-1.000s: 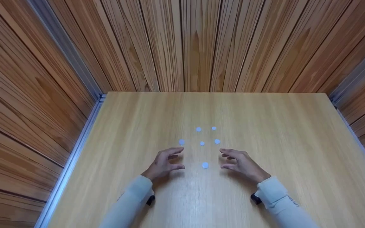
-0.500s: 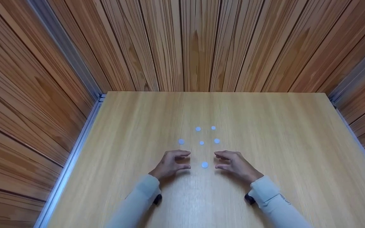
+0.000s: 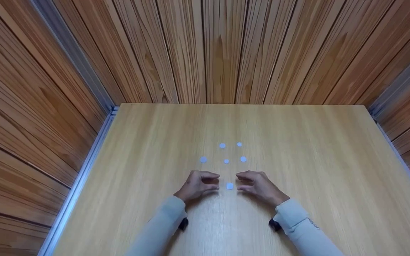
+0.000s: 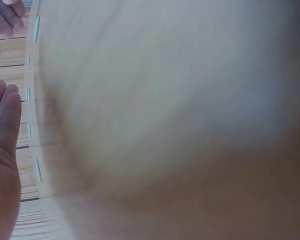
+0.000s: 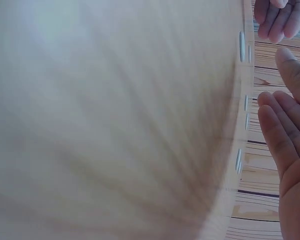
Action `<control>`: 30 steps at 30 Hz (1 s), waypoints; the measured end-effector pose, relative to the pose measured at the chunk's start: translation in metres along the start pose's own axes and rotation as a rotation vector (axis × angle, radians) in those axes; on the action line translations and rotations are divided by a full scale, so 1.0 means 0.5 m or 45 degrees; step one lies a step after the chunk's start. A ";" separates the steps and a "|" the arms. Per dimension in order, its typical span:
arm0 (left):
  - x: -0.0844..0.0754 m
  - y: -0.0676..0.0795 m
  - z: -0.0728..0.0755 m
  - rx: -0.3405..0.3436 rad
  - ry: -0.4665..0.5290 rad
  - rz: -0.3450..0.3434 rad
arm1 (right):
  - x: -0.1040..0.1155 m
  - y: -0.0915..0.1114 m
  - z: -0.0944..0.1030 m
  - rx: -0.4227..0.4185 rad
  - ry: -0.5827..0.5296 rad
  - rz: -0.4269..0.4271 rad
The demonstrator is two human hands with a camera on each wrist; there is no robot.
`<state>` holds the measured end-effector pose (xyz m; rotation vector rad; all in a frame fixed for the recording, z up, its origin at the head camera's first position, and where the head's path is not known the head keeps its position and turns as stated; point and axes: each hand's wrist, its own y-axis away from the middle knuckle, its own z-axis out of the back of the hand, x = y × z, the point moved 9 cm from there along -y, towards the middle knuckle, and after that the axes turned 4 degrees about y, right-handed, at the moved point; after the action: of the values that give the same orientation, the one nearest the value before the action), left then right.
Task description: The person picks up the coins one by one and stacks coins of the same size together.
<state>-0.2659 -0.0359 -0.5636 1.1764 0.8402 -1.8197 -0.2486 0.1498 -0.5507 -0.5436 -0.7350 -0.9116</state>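
Note:
My left hand [image 3: 197, 184] and right hand [image 3: 259, 185] face each other over the table, thumbs and fingers apart, with nothing held. Between their fingertips lies a pale blue-white round disc [image 3: 229, 186], flat and apart from both hands. Farther back are several similar discs, among them a left one [image 3: 203, 160], a small middle one [image 3: 226, 161] and a right one [image 3: 243, 159]. The left wrist view has my left hand [image 4: 4, 170] at its edge, fingers extended; the right wrist view has my right hand [image 5: 292, 155] likewise.
The pale wooden table [image 3: 148, 135] carries the discs. Plank walls [image 3: 222, 53] stand behind it and at both sides, with a metal rail [image 3: 84, 170] along its left edge. A small black object [image 3: 274, 224] sits under each sleeve cuff.
Both hands have moved inward toward each other, and slightly nearer me, closing in on the nearest disc from left and right. The discs have stayed in place.

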 end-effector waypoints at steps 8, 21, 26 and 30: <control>0.002 -0.014 -0.021 0.003 -0.002 -0.006 | 0.002 -0.006 -0.010 -0.019 0.019 0.010; 0.015 -0.021 -0.040 -0.056 -0.010 0.034 | -0.001 -0.014 -0.035 -0.067 -0.005 -0.014; 0.024 -0.023 -0.048 -0.076 -0.071 0.116 | -0.004 -0.016 -0.036 -0.112 0.046 -0.046; 0.029 -0.024 -0.054 -0.094 -0.097 0.147 | -0.010 -0.017 -0.041 -0.117 0.064 -0.075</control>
<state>-0.2691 -0.0114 -0.5854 1.0797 0.7739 -1.7146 -0.2508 0.1337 -0.5665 -0.5803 -0.6694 -1.0142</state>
